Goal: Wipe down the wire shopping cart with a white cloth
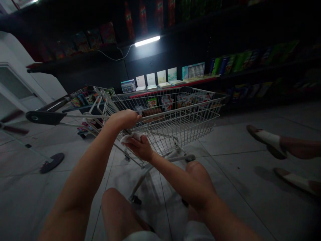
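White, crumpled cloth [128,138] sits mid-frame, gripped in the right hand [140,146] against the silver wire shopping cart [173,134], whose near top rail [185,107] the left hand [125,118] clamps; work looks underway, its finished share impossible to tell.

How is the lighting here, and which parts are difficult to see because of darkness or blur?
Head view: dim overall, with the tube light glaring white; head view, top: red bottles sunk in shadow; head view, far right: green packets dark and smeared; head view, centre: left hand, right hand and shopping cart readable though dim.
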Motion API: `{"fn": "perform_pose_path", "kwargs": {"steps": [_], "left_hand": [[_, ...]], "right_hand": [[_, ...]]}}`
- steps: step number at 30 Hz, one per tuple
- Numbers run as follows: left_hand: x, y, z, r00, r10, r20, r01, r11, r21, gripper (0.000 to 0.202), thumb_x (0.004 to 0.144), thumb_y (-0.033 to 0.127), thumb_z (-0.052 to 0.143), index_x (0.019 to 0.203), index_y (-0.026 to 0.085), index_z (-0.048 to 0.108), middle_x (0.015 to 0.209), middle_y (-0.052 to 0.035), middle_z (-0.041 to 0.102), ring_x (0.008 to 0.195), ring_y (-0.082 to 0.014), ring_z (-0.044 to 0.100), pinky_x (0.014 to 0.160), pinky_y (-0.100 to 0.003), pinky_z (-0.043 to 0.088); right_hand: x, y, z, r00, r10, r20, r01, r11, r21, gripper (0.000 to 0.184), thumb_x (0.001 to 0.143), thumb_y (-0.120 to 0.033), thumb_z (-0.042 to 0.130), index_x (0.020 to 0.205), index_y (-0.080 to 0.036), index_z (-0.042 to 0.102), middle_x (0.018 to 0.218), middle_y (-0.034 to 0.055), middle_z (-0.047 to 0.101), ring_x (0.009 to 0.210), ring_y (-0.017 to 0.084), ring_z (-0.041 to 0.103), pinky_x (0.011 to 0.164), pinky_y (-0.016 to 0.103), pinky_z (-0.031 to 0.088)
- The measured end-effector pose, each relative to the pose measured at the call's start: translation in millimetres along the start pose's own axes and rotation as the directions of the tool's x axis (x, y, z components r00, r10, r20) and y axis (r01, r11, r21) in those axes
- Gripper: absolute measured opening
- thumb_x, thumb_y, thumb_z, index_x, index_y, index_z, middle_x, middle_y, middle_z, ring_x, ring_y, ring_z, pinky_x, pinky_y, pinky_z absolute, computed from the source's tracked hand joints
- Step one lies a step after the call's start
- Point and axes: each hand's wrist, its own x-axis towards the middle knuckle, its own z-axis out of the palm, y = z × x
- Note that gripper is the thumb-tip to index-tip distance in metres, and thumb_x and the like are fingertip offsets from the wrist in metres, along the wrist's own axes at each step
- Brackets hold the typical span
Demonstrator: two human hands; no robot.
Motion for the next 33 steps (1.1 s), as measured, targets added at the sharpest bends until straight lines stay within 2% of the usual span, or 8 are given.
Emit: {"fn": "perform_pose_path", "kwargs": {"steps": [5,13,18,21,24,28,30,33], "left_hand": [[2,0,23.1,0.997,-0.014,-0.078,0.013,1.0,-0.013,0.074,0.098,0.058,0.013,0.106,0.015,0.073,0.099,-0.0164,0.074,0.092,-0.0248,0.069,0.074,-0.032,0.047],[0,-3,26.7,0.993,-0.044,-0.11,0.044,0.999,-0.005,0.069,0.099,0.056,0.018,0.109,0.016,0.072,0.101,-0.0171,0.073,0.096,-0.026,0.069,0.078,-0.033,0.048],[-7,-3,27.4,0.99,-0.087,-0.112,0.083,0.996,-0.042,0.074,0.098,0.06,0.015,0.108,0.016,0.073,0.102,-0.0179,0.073,0.095,-0.0273,0.069,0.079,-0.036,0.049],[-8,-5,28.1,0.989,-0.091,-0.116,0.087,0.995,-0.044,0.075,0.098,0.06,0.013,0.107,0.016,0.073,0.101,-0.0184,0.073,0.095,-0.0275,0.069,0.079,-0.036,0.049],[-6,-8,29.5,0.99,-0.083,-0.118,0.077,0.996,-0.055,0.073,0.097,0.06,0.015,0.108,0.017,0.073,0.102,-0.0177,0.073,0.094,-0.0268,0.069,0.079,-0.036,0.05],[-4,-10,30.3,0.991,-0.082,-0.106,0.075,0.995,-0.069,0.067,0.097,0.058,0.018,0.107,0.02,0.073,0.104,-0.0142,0.074,0.097,-0.0242,0.069,0.084,-0.034,0.049],[-5,-9,29.6,0.991,-0.079,-0.107,0.071,0.995,-0.076,0.068,0.097,0.059,0.018,0.105,0.02,0.073,0.104,-0.0136,0.074,0.099,-0.0238,0.068,0.085,-0.033,0.049],[-7,-7,28.2,0.989,-0.099,-0.113,0.089,0.992,-0.085,0.067,0.097,0.059,0.018,0.106,0.02,0.072,0.104,-0.0136,0.074,0.099,-0.0242,0.068,0.084,-0.033,0.049]], "right_hand": [[-57,-2,6,0.997,-0.01,-0.071,0.005,0.997,-0.071,0.023,0.091,-0.025,0.063,0.108,-0.037,0.073,0.112,-0.003,0.067,0.087,0.017,0.05,0.08,0.034,0.041],[16,-47,18,0.996,-0.051,-0.071,0.055,0.998,0.044,0.03,0.096,-0.032,0.055,0.122,-0.044,0.064,0.129,-0.0053,0.059,0.103,0.019,0.049,0.088,0.035,0.042],[-68,-18,50,0.977,-0.125,0.174,0.113,0.991,0.074,0.015,0.093,-0.033,0.06,0.102,-0.035,0.072,0.116,-0.0029,0.066,0.101,0.017,0.051,0.088,0.034,0.041],[-107,-2,41,0.958,-0.171,0.232,0.142,0.98,0.136,0.013,0.091,-0.026,0.063,0.086,-0.03,0.074,0.098,-0.0023,0.068,0.095,0.015,0.054,0.088,0.031,0.042],[-83,6,9,0.989,-0.108,0.1,0.093,0.986,0.138,0.022,0.094,-0.02,0.055,0.094,-0.031,0.074,0.103,-0.0014,0.068,0.097,0.014,0.056,0.096,0.033,0.04],[-3,30,-29,0.991,0.097,-0.093,-0.091,0.993,0.071,0.031,0.098,-0.026,0.045,0.118,-0.031,0.068,0.13,0.0034,0.058,0.118,0.021,0.051,0.107,0.041,0.031],[16,46,-29,0.983,0.149,-0.104,-0.147,0.989,0.025,0.03,0.098,-0.03,0.046,0.118,-0.029,0.068,0.128,0.0054,0.058,0.119,0.023,0.049,0.108,0.043,0.03],[-5,61,-12,0.987,0.145,-0.064,-0.147,0.989,-0.019,0.025,0.097,-0.028,0.049,0.108,-0.029,0.071,0.117,0.0049,0.064,0.108,0.02,0.052,0.102,0.041,0.031]]}}
